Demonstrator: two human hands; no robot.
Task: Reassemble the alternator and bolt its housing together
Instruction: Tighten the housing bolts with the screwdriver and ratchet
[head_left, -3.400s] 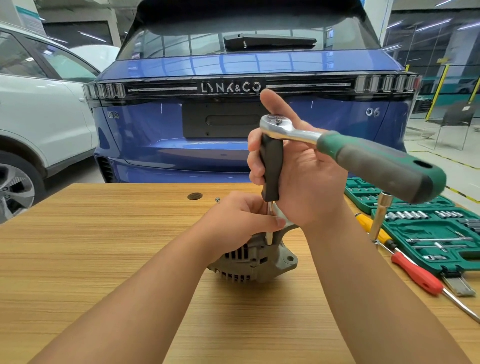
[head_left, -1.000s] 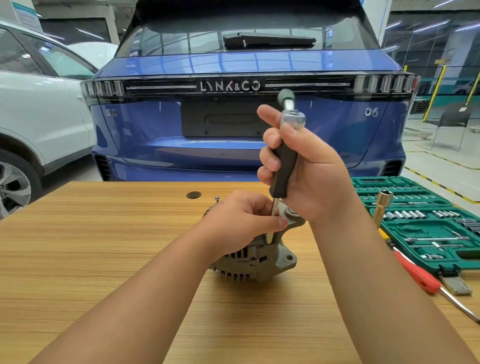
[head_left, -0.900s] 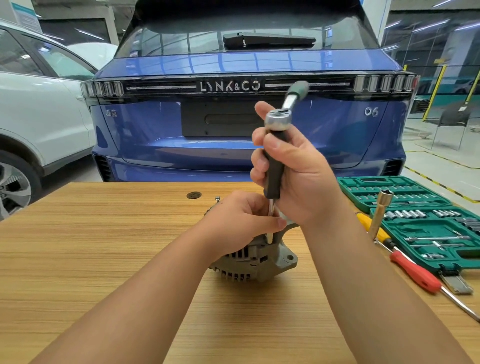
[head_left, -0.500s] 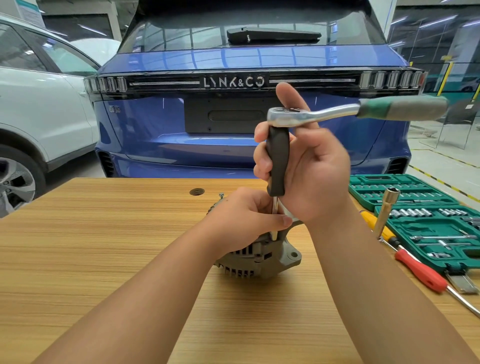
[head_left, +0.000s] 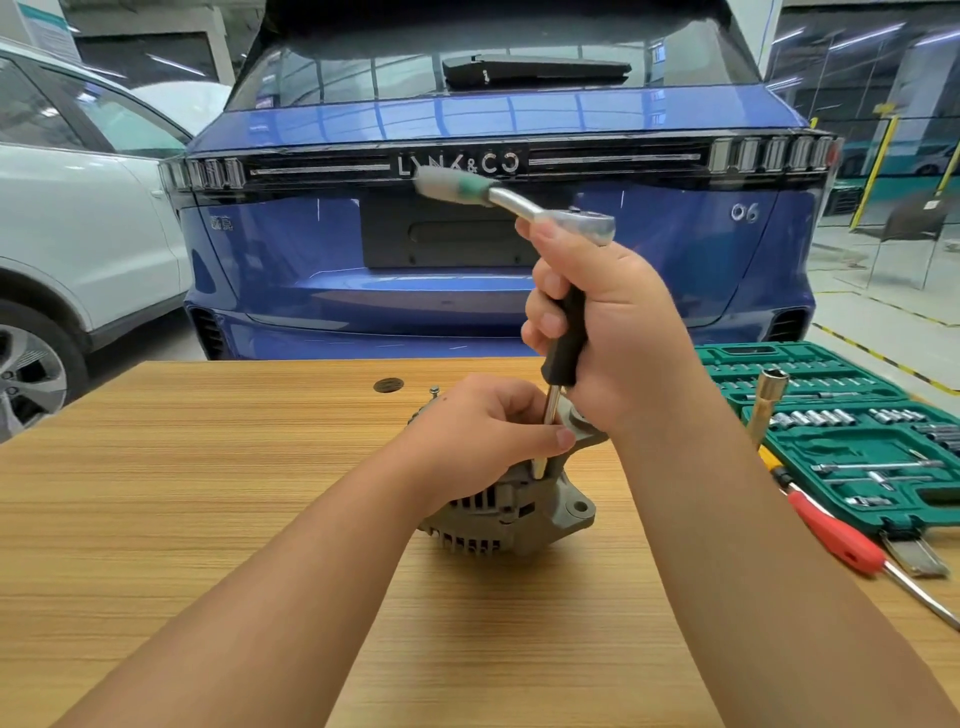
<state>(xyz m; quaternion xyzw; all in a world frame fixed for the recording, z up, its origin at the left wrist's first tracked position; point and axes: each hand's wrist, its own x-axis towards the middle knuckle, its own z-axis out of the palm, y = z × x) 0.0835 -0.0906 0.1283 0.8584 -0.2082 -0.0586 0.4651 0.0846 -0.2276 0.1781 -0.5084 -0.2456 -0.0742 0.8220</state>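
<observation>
- Head view: alternator (head_left: 511, 506) sits on the wooden bench (head_left: 208, 493), roughly centre, finned housing facing me, mounting ear to the right.
- My left hand (head_left: 483, 431) is on top of the alternator, grip clamped on the housing, thumb tip against the steel extension shaft (head_left: 545, 441).
- My right hand (head_left: 618, 332) has its grip clamped on the black extension handle (head_left: 563, 345), held near upright; shaft tip sits down at the housing edge, the bolt itself hidden.
- Ratchet (head_left: 561, 215) is on top of the handle, its green-grey handle pointing up-left and blurred.
- Loose bolt (head_left: 434, 389) stands on the bench just behind the alternator, near a round cable hole (head_left: 388, 385).
- Right of me: open green socket set (head_left: 852, 441), a tube socket (head_left: 766, 405) leaning upright, red-handled screwdriver (head_left: 836, 535).
- Behind the bench: blue car (head_left: 493, 291), white car (head_left: 78, 234) to the left.
</observation>
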